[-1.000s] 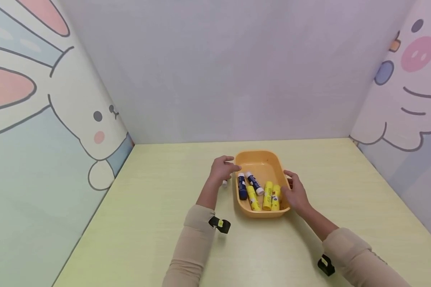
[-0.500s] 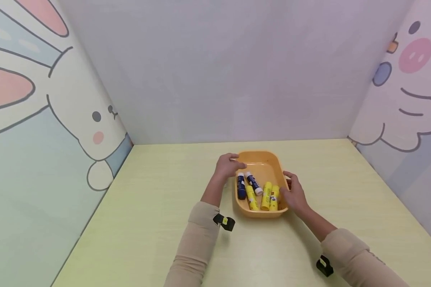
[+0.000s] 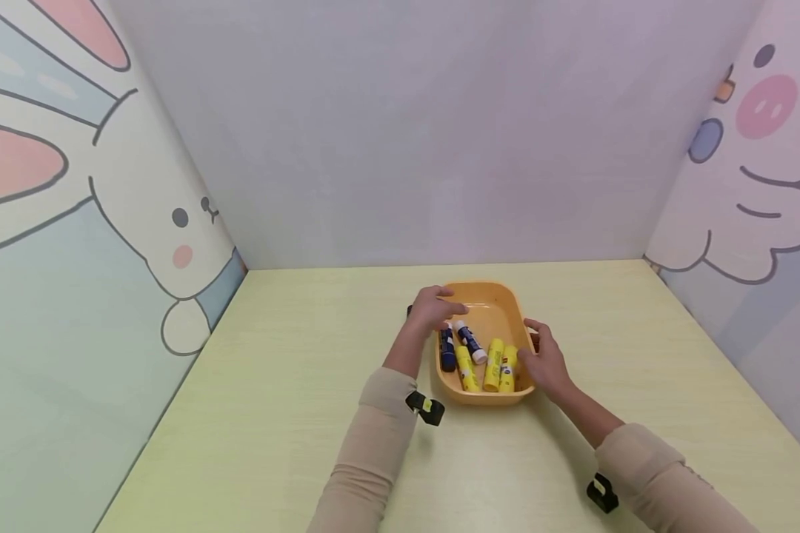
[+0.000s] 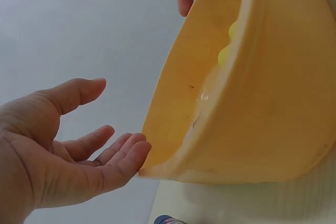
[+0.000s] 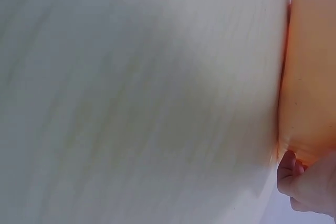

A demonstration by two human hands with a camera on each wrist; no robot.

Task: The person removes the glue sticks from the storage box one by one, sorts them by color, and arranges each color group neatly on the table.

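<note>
An orange plastic basket (image 3: pixel 490 292) sits on the table, holding three yellow glue sticks (image 3: pixel 494 364) and two navy glue sticks (image 3: pixel 470 342) with white ends. My left hand (image 3: pixel 433 307) is at the basket's left rim, its fingers loosely extended and spread, nothing held. In the left wrist view the fingertips (image 4: pixel 137 156) meet the rim near a corner. At the opposite side my right hand (image 3: pixel 547 360) grips the basket's wall, thumb toward the inside and fingers outside. The right wrist view has that hand low against the orange wall (image 5: pixel 315 72).
A dark-ended tube (image 3: pixel 410 311) lies on the table just behind my left hand, mostly hidden by it; its dark blue end (image 4: pixel 167 219) shows in the left wrist view. Walls with cartoon animals stand left and right, and a plain pale wall (image 3: pixel 440 148) closes the back.
My left hand has moved right, over the basket's left rim. The tube's white end beside the wrist is now covered, while its dark end shows behind. My right hand stays on the basket.
</note>
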